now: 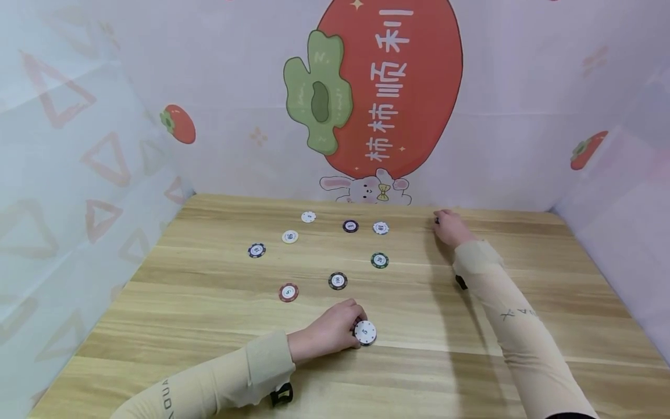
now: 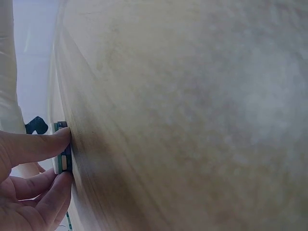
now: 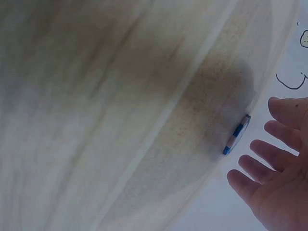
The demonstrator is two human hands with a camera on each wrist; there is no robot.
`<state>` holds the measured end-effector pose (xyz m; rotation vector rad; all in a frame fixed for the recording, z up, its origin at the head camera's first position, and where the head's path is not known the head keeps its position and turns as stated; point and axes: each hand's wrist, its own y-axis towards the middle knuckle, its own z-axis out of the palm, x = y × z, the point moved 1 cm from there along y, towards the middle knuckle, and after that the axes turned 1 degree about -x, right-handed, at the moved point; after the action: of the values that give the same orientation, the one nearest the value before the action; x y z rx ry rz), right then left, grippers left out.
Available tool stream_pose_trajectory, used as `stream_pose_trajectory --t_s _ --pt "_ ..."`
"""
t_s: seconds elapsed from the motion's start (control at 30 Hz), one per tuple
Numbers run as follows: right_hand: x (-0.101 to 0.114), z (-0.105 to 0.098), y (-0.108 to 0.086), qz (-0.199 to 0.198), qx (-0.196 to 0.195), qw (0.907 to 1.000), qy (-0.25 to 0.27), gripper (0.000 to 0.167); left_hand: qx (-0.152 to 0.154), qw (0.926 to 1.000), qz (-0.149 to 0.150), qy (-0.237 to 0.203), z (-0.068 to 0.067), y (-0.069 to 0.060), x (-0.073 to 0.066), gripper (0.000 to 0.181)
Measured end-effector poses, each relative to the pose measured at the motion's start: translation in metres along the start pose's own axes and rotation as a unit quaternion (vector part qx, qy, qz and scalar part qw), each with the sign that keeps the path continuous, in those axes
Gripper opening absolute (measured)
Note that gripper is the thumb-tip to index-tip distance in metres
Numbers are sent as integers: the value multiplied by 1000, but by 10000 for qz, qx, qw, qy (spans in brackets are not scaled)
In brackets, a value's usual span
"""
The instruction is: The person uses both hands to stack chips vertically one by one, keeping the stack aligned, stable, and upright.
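Observation:
My left hand (image 1: pixel 331 330) pinches a small stack of poker chips (image 1: pixel 365 332) at the front middle of the table, a white chip marked 5 on top. In the left wrist view, thumb and fingers grip the stack (image 2: pixel 63 161) by its edges, low against the wood. Toward the back right, my right hand (image 1: pixel 452 229) is beside a dark-looking chip (image 1: pixel 437 220), mostly hidden in the head view. The right wrist view has this hand (image 3: pixel 281 159) with fingers spread and slightly bent, apart from a blue-and-white-edged chip (image 3: pixel 237 134) lying flat.
Single chips lie scattered left of and between the hands: red (image 1: pixel 288 292), black (image 1: pixel 337 281), green (image 1: pixel 380 260), blue (image 1: pixel 256 250), yellowish (image 1: pixel 290 237), white (image 1: pixel 309 217), dark purple (image 1: pixel 350 226) and pale blue (image 1: pixel 380 227). A printed curtain (image 1: pixel 235 151) borders the wooden table (image 1: pixel 209 308).

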<state>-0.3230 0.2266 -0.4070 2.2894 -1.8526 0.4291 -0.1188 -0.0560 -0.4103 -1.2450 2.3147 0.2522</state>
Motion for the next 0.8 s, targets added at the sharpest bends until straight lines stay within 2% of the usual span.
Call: stream_pose_trajectory --t_s 0.37,0.6,0.8 --pt "-5 9 8 5 143 9997 -195 37 49 10000 -6 -52 -2 0 -1 32" --pt "-3 1 0 -230 -29 9988 -440 29 54 10000 24 -66 -2 1 -1 32" --pt "-5 -5 -6 -314 41 9987 -392 25 44 9999 32 -122 -1 0 0 32"
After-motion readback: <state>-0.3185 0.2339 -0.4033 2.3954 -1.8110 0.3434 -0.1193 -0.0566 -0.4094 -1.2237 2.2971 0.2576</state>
